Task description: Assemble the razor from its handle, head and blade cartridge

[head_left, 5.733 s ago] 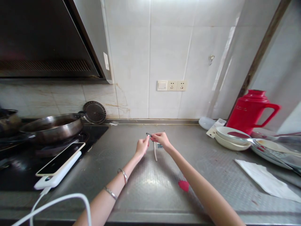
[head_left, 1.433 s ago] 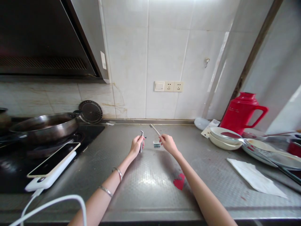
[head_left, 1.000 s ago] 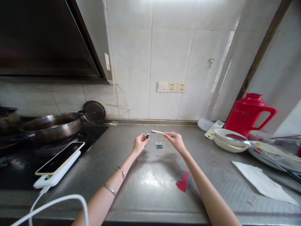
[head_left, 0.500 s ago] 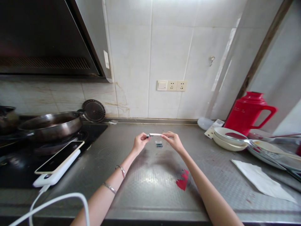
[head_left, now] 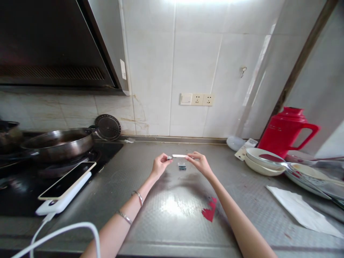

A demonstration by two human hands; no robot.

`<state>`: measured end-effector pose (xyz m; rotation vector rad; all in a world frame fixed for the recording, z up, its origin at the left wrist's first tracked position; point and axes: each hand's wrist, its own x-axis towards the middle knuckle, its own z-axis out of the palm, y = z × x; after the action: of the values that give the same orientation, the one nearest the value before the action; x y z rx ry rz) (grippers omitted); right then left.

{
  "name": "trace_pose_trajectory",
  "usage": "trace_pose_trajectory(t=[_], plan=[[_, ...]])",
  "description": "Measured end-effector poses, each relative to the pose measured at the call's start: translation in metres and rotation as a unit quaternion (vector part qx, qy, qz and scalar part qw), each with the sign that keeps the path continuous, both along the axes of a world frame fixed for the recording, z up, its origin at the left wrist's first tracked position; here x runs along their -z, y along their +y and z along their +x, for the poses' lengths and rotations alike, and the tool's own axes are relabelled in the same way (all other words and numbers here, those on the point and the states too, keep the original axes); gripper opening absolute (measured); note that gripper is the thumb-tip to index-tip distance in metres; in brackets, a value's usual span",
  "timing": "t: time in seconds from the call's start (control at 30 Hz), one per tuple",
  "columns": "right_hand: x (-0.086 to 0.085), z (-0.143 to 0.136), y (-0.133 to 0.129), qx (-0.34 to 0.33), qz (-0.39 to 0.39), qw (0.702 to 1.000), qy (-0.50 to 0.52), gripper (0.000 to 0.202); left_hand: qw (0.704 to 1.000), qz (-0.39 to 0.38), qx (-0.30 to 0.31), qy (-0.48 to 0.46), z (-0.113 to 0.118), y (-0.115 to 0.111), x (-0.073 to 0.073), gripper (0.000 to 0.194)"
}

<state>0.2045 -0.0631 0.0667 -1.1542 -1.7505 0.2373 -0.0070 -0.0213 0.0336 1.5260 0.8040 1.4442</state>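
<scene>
My left hand pinches a small black-and-silver piece between thumb and fingertips; its exact kind is too small to make out. My right hand is closed on one end of a slim white stick, which points left toward that piece. The two lie end to end, with a slight gap between them. Just below, on the steel counter, rests a small clear case with dark strips in it. A red torn patch lies nearer me, beside my right forearm.
On the left, a phone lies on a white power bank with a cable, by a steel pan on the hob. To the right stand a red thermos jug, stacked bowls and a white napkin.
The white stick has come slightly away from the small piece in my left hand, leaving a gap. The view has tilted a little; both hands stay in nearly the same place.
</scene>
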Motion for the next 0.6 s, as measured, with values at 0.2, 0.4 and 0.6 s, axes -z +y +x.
trace_pose_trajectory(t=[0.2,0.4,0.6], plan=[[0.002,-0.002,0.001,-0.019,-0.005,1.000,0.004,0.038,1.000,0.001,-0.001,-0.002,-0.001,0.000,-0.001,0.021],[0.003,-0.002,0.003,0.010,-0.005,1.000,-0.003,0.039,1.000,-0.010,-0.001,0.005,-0.002,0.001,0.001,0.020],[-0.003,-0.016,-0.003,-0.004,0.010,0.999,-0.034,0.040,1.000,-0.002,0.003,0.013,-0.004,0.004,0.006,0.022]])
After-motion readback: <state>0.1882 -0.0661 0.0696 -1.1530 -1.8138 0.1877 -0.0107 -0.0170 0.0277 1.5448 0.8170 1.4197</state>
